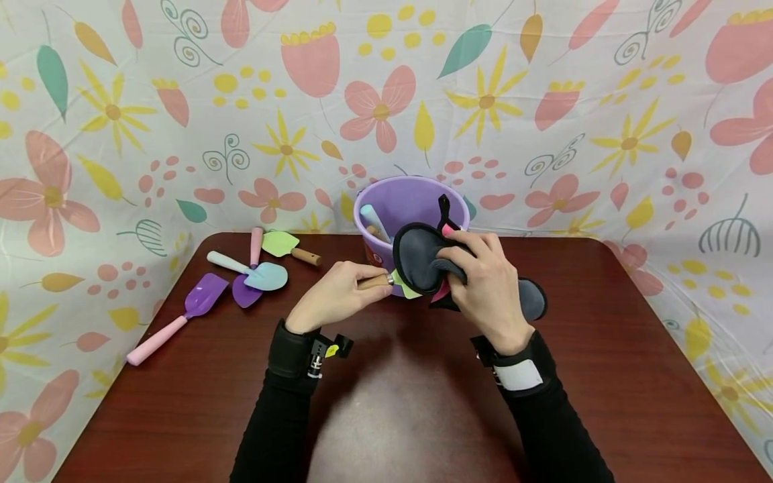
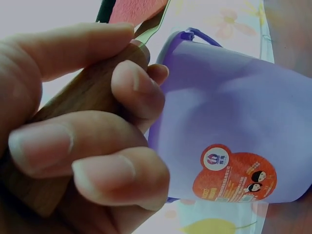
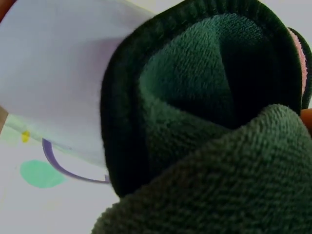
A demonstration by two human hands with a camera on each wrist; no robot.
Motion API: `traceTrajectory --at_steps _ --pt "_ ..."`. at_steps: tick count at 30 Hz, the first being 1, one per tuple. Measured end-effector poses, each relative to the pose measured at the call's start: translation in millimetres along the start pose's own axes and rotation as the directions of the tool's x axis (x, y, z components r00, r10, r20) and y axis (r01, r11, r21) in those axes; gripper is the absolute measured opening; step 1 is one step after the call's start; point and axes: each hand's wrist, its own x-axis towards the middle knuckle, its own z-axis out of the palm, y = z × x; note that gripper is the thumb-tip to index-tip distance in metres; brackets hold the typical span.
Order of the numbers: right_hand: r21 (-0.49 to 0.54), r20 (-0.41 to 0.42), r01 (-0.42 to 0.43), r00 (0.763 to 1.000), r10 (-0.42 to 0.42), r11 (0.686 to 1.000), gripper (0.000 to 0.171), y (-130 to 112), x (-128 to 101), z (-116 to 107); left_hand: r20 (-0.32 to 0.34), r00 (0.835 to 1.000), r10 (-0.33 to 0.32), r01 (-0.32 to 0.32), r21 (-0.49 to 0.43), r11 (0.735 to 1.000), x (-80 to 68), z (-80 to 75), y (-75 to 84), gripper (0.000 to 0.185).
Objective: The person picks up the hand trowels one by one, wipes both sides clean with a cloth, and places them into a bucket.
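Between the thumb and fingers of the left grip (image 1: 339,290) sat the wooden handle of a green-bladed trowel (image 1: 376,281), clamped firmly, its blade pointing right, towards the right grip (image 1: 488,285). That right grip was closed around a dark padded cloth (image 1: 417,258) with black edging, which hung out on both sides of the fingers; whether blade and cloth touched, I could not tell. Just beyond both stood a purple bucket (image 1: 401,198), upright, with a light-blue handle (image 1: 376,221) leaning inside. To the left grip's left, on the brown surface (image 1: 604,376), lay a light-blue shovel (image 1: 268,276) across a small purple shovel (image 1: 244,294), near another green trowel (image 1: 280,243) and a larger purple shovel (image 1: 207,295).
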Motion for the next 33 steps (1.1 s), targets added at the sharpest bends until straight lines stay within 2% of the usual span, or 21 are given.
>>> traceTrajectory --at_steps 6,10,18,24,30,33 --pt "0.013 0.003 0.032 0.999 -0.032 0.999 0.021 -4.5 -0.6 4.7 -0.008 1.0 0.009 -0.009 0.003 1.0 2.9 4.5 1.4 0.02" --pt "0.038 0.037 0.06 0.997 -0.061 0.997 0.022 -10.4 -1.0 10.0 -0.01 1.0 -0.004 0.004 -0.008 1.0 4.8 8.3 3.5 0.019" --pt "0.067 0.081 0.089 0.992 -0.094 0.994 0.024 -24.3 -5.3 22.4 -0.018 1.0 -0.004 0.005 0.052 0.999 8.5 12.7 5.2 0.015" --pt "0.055 0.058 0.073 0.995 -0.076 0.996 0.027 -20.6 -5.2 24.5 -0.021 1.0 -0.006 0.007 0.052 0.999 8.7 13.8 7.8 0.018" --pt "0.042 -0.008 0.054 0.999 -0.054 0.998 0.022 -12.5 -1.2 20.9 -0.049 0.998 0.043 -0.041 0.048 0.998 3.9 12.7 15.8 0.015" --pt "0.025 -0.043 0.023 0.999 -0.022 0.999 0.02 -6.0 0.4 16.6 -0.044 0.998 0.05 -0.048 0.043 0.998 2.9 11.1 17.3 0.016"
